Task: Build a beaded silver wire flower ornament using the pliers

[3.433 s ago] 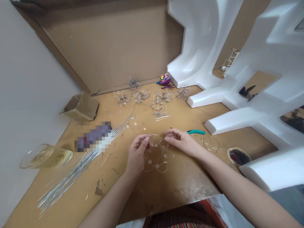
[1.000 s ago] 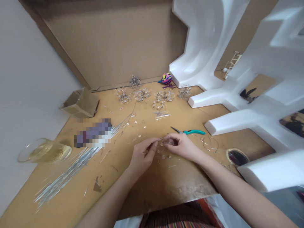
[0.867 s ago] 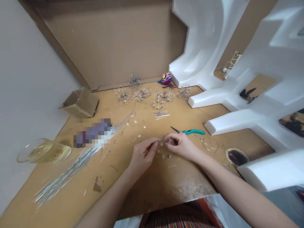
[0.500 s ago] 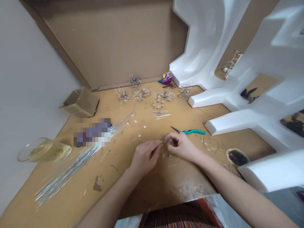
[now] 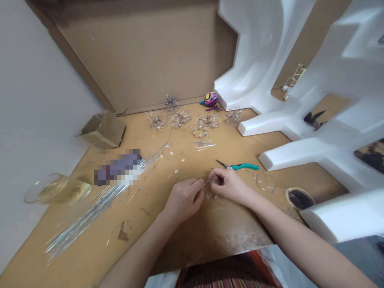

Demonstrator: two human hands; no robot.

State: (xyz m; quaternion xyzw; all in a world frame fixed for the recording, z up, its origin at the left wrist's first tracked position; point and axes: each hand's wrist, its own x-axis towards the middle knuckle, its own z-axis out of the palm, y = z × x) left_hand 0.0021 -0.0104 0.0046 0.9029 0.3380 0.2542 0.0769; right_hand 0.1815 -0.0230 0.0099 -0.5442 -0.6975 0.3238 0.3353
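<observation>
My left hand point(image 5: 186, 198) is closed in a pinch on the thin wire of a beaded wire piece point(image 5: 212, 197), its fingertips close to those of my right hand. Curled round the same piece, my right hand point(image 5: 226, 184) grips it between thumb and fingers. Clear beads and wire loops hang below the fingers; much of the piece is hidden behind them. Just beyond my right hand lie pliers point(image 5: 244, 166) with teal handles and dark pointed jaws. Loose clear beads point(image 5: 176, 171) are scattered ahead of my left hand.
Several wire-and-bead clusters point(image 5: 180, 118) stand at the back beside a colourful ball-like object point(image 5: 210, 99). On the left are a wire bundle point(image 5: 87, 218), a glass of yellowish liquid point(image 5: 60, 189) and a cardboard box point(image 5: 103, 130). White moulded foam point(image 5: 288, 154) and a round dark-filled container point(image 5: 300, 198) flank the right.
Both hands have drawn together over the wire piece, which was spread in a wide loop earlier. The pliers came into fuller view. Lately my left wrist has turned, rolling its fingers inward.
</observation>
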